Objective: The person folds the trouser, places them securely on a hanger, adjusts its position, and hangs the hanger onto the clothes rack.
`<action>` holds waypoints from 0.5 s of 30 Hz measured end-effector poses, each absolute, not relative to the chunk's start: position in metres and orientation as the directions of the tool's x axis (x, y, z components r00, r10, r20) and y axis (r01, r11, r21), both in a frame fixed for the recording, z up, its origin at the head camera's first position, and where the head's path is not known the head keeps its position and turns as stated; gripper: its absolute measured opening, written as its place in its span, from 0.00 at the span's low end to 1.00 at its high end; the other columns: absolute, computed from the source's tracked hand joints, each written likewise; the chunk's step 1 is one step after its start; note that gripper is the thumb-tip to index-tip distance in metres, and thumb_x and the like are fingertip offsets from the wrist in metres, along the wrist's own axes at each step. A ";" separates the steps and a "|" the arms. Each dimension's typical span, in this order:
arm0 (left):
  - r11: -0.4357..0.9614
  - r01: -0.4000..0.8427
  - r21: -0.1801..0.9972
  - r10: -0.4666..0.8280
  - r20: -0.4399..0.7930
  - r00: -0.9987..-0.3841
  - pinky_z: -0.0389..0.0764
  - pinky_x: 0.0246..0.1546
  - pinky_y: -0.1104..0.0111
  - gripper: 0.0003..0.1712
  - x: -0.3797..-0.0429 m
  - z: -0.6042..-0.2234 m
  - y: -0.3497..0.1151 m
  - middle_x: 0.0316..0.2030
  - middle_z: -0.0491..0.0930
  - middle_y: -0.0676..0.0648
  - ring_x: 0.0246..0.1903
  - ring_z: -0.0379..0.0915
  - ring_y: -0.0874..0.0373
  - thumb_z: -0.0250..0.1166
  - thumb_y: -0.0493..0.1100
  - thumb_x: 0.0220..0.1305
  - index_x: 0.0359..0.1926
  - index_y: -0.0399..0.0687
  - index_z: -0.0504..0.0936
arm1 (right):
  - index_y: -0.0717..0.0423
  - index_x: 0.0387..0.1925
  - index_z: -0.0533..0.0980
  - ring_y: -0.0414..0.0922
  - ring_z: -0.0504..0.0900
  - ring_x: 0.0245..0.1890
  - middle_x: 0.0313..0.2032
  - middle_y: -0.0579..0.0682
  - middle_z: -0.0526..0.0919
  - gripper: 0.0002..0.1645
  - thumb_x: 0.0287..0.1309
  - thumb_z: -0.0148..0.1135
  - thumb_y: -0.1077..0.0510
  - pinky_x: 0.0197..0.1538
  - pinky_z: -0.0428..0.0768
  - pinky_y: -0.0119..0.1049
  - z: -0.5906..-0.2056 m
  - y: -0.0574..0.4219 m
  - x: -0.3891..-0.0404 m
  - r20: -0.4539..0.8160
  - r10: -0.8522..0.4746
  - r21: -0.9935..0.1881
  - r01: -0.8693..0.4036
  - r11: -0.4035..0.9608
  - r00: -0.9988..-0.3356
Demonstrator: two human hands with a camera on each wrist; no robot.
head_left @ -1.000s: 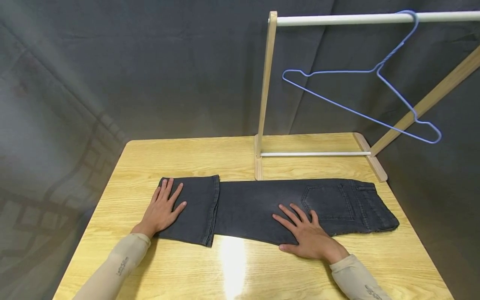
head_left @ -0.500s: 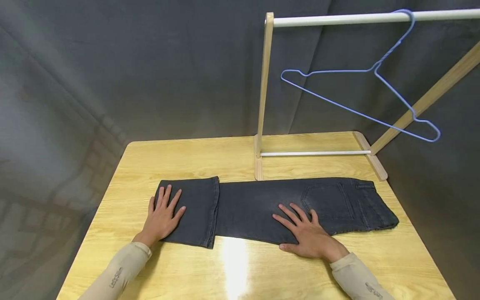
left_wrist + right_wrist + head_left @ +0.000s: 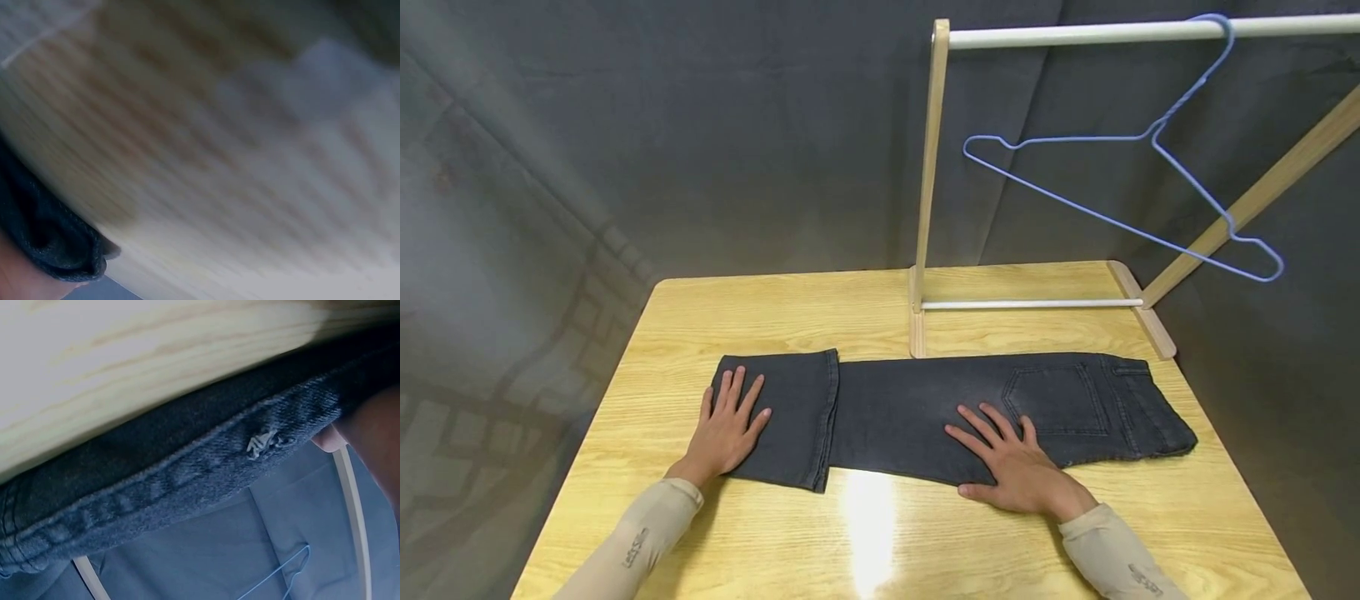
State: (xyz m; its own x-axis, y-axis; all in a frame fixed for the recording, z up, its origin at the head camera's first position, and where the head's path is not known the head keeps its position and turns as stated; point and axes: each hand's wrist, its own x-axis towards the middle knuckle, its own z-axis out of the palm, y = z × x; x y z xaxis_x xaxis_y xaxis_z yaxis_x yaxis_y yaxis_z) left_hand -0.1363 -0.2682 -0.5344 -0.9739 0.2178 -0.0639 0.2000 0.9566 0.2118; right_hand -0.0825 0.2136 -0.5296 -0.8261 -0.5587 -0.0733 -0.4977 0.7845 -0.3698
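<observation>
Dark jeans (image 3: 895, 417) lie lengthwise across the table, waist end to the right with a back pocket facing up. At the left, the leg end is folded over on itself, its hem (image 3: 827, 425) resting on top of the leg. My left hand (image 3: 724, 437) lies flat on that folded part near its left edge, fingers spread. Flat on the thigh area just left of the pocket, my right hand (image 3: 1018, 471) rests with spread fingers. The right wrist view shows the jeans' seam edge (image 3: 181, 469) close up beside part of the hand. The left wrist view is mostly blurred.
A blue wire hanger (image 3: 1097, 212) hangs from the white bar (image 3: 1075, 35) of a wooden rack at the back right. The rack's foot (image 3: 917, 333) stands on the table (image 3: 760, 317) behind the jeans. Grey curtains surround the table.
My left hand has slid slightly toward me on the folded leg, and its fingers have shifted a little. My right hand has stayed in place on the jeans.
</observation>
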 end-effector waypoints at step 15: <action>0.947 0.223 0.230 0.232 -0.014 -0.973 0.36 0.73 0.37 0.37 -0.135 -0.534 -0.270 0.79 0.41 0.35 0.78 0.32 0.36 0.46 0.61 0.76 0.79 0.52 0.53 | 0.30 0.73 0.62 0.55 0.55 0.76 0.76 0.43 0.58 0.34 0.68 0.55 0.37 0.61 0.50 0.71 -0.529 0.219 -0.081 0.055 -0.545 -0.431 -0.513 0.743 -0.836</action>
State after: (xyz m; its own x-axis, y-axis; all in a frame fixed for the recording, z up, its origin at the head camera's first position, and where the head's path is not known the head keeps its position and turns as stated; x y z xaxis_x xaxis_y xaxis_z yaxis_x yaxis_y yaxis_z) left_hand -0.1349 -0.2695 -0.5342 -0.9727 0.2318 -0.0139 0.2226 0.9475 0.2296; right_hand -0.0810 0.2191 -0.5287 -0.8364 -0.5453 0.0551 -0.5125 0.7426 -0.4312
